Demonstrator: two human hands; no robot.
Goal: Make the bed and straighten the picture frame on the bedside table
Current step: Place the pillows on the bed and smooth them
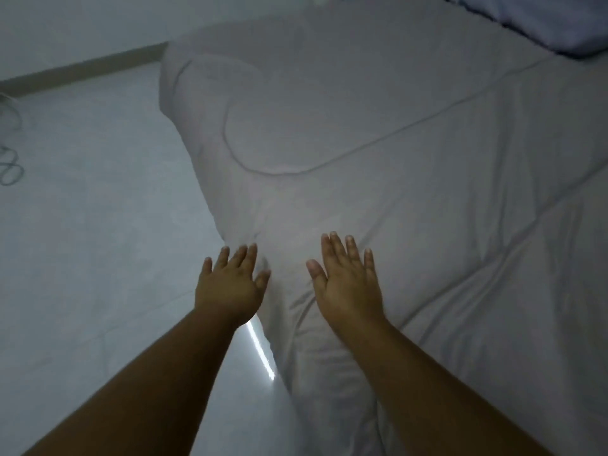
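A pale grey quilt [411, 159] with stitched seams covers the bed and hangs over its left edge. My left hand [230, 284] is flat and open at that edge, fingers spread, just over the drooping side of the quilt. My right hand [347, 281] lies palm down on top of the quilt, fingers apart, holding nothing. A white pillow [552, 21] lies at the far right corner of the bed. Neither the picture frame nor the bedside table is in view.
A glossy pale floor [82, 241] runs along the left of the bed, with a bright light reflection near the bed's edge. A coiled cable [10, 159] lies at the far left. A wall skirting [82, 70] crosses the upper left.
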